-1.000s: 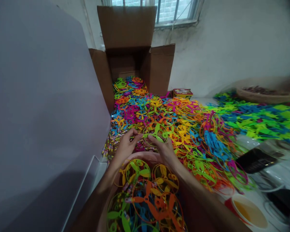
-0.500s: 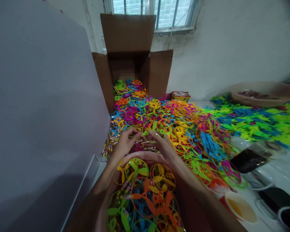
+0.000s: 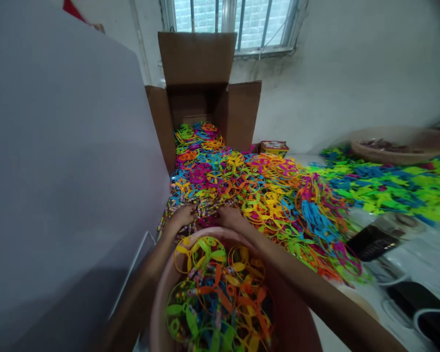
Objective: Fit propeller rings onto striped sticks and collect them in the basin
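Observation:
Both of my hands are down at the heap of small patterned stick-like pieces (image 3: 205, 208), just beyond the rim of a pink tub (image 3: 220, 231). My left hand (image 3: 184, 215) is at the heap's left part, fingers curled in among the pieces. On the other side my right hand (image 3: 230, 218) has its fingers bent down into the same heap. Whatever the fingertips hold is too small or hidden to make out. Between my forearms, the tub contains ringed plastic propellers (image 3: 217, 288) in orange, green, yellow and blue, some with patterned pieces on them.
A tipped cardboard box (image 3: 200, 58) spills a large pile of coloured ring propellers (image 3: 234, 171). Green and blue plastic parts (image 3: 381, 183) lie at right by a shallow basin (image 3: 396, 146). A dark-labelled container (image 3: 381, 237) lies nearer. A pale panel (image 3: 77, 146) stands left.
My hands held a green ring propeller between them above the pile. Now that propeller is out of them, and both hands have moved down to the small patterned pieces.

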`<state>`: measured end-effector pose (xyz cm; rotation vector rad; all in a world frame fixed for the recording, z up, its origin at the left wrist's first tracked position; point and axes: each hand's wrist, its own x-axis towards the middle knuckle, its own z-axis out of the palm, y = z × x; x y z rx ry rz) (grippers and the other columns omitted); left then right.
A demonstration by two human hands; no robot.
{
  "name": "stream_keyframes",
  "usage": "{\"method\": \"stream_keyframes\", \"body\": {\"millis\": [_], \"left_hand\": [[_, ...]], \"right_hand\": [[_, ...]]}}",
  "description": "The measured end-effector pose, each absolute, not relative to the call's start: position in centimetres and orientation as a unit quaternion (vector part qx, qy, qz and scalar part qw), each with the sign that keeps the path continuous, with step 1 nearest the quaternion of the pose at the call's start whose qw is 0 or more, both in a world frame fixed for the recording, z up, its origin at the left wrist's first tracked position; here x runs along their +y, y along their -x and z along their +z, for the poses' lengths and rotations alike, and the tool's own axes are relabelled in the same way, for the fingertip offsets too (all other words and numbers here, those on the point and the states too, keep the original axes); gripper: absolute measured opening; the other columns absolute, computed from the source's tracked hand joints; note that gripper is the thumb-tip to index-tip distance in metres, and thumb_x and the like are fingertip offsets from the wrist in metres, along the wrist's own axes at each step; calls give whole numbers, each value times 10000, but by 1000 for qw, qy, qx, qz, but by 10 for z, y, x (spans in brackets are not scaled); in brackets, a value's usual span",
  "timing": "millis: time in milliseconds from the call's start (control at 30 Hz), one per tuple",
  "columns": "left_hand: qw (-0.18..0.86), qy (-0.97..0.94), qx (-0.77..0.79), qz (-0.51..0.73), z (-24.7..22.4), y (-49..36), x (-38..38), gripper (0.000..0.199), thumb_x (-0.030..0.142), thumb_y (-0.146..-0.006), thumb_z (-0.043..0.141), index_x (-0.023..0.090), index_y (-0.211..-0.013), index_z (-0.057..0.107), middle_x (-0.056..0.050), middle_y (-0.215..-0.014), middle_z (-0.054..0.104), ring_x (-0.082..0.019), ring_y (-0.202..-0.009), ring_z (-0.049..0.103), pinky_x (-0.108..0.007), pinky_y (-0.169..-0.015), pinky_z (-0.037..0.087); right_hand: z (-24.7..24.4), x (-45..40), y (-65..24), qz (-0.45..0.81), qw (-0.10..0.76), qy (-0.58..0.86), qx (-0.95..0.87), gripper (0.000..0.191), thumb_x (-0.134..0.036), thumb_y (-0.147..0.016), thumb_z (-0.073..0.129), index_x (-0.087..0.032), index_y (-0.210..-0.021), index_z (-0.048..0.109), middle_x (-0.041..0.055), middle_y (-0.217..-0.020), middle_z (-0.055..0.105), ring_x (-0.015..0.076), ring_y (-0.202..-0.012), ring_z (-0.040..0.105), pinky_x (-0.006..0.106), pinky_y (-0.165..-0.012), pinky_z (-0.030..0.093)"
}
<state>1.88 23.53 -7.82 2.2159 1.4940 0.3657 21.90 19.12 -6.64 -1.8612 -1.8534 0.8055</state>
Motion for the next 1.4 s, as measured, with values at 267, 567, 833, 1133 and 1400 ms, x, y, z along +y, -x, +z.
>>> {"method": "stream_keyframes", "body": {"millis": [267,567,833,1133,1400], "left_hand": [[162,-785,598,22,-84,-22,242,296,340,-969,643,170,-1211,646,-97,-1223,661,-232,-1075,664,-429,-910,574],[215,-784,579,60,-91,-26,235,282,322,-962,654,164,-1195,650,-93,-1210,664,-225,-1054,667,-424,-897,579],[333,-727,526,290,-55,-35,213,158,238,-971,537,158,-1063,638,-48,-879,740,-171,-707,707,-251,-585,533],[321,-655,460,506,-42,-66,183,173,343,-983,541,184,-1012,601,-53,-907,706,-182,-842,683,-266,-733,496],[420,-654,377,504,-40,-67,162,261,450,-967,584,199,-1012,642,3,-804,632,-143,-708,598,-228,-622,439]], "right_hand": [[-65,210,-231,404,326,592,-617,180,-318,-899,728,-152,-903,659,22,-915,703,200,-887,685,349,-797,583],[-60,166,-233,530,610,432,-401,422,-413,-660,863,-273,-968,611,-13,-831,735,198,-745,704,326,-642,601],[-61,158,-225,591,659,354,-301,314,-340,-611,920,-239,-825,712,-18,-779,739,164,-770,692,259,-658,569],[-53,140,-212,638,621,344,-296,324,-291,-581,960,-225,-777,711,-23,-767,749,174,-685,710,322,-679,619],[-49,146,-222,590,694,317,-264,267,-301,-593,957,-265,-750,744,-54,-811,768,159,-837,711,310,-882,611]]}}
